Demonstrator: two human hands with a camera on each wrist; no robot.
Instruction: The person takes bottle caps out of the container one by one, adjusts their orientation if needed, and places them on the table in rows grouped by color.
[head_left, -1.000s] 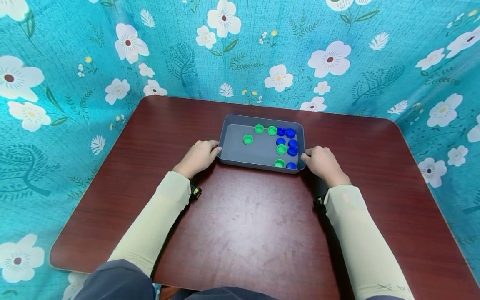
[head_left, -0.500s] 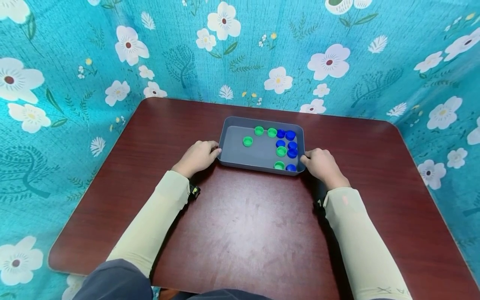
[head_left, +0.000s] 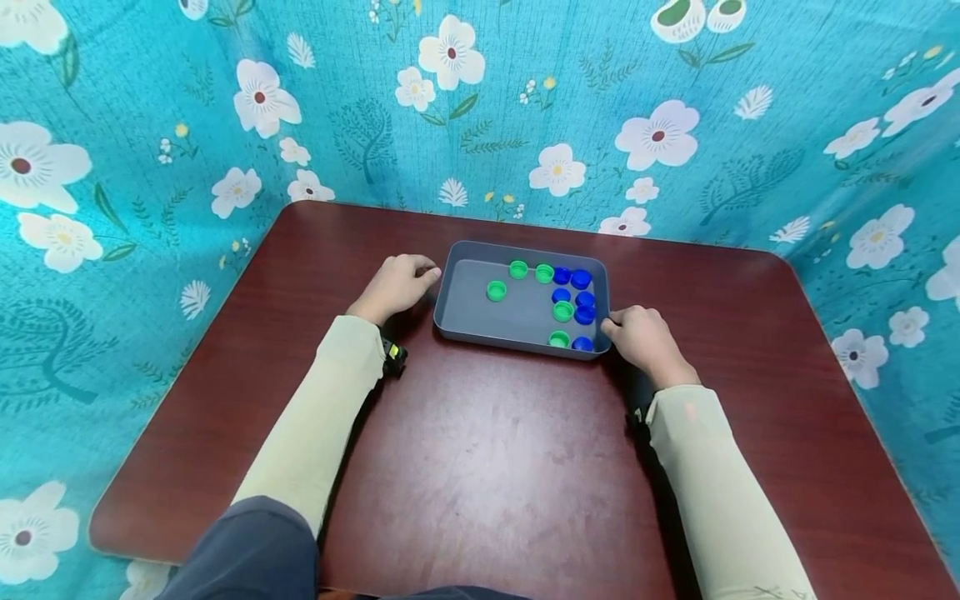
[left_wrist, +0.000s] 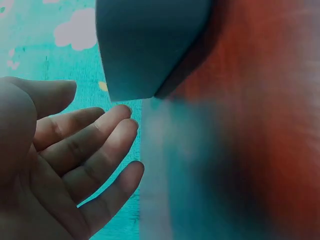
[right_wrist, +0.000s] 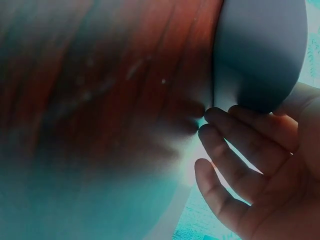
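A grey rectangular tray (head_left: 480, 312) lies on the table, with several green bottle caps (head_left: 496, 291) and several blue bottle caps (head_left: 581, 279) inside, most of them toward its right end. My left hand (head_left: 396, 287) is off the tray's left end, a small gap from the wall. Its fingers (left_wrist: 120, 135) are relaxed and hold nothing. At the other end my right hand (head_left: 643, 340) pinches the tray's right wall, thumb over the rim and fingers against the outside. In the right wrist view the index finger lies along the tray's outer side (right_wrist: 260, 55).
Under the tray is a dark reddish-brown table (head_left: 487, 467) with rounded corners and a glossy surface. A turquoise curtain (head_left: 495, 108) with white flowers hangs right behind and along both sides of it.
My left hand has let go of the tray's left end and moved slightly up and away from it. The right hand keeps its grip. The tray and caps stay put as the head view tilts slightly.
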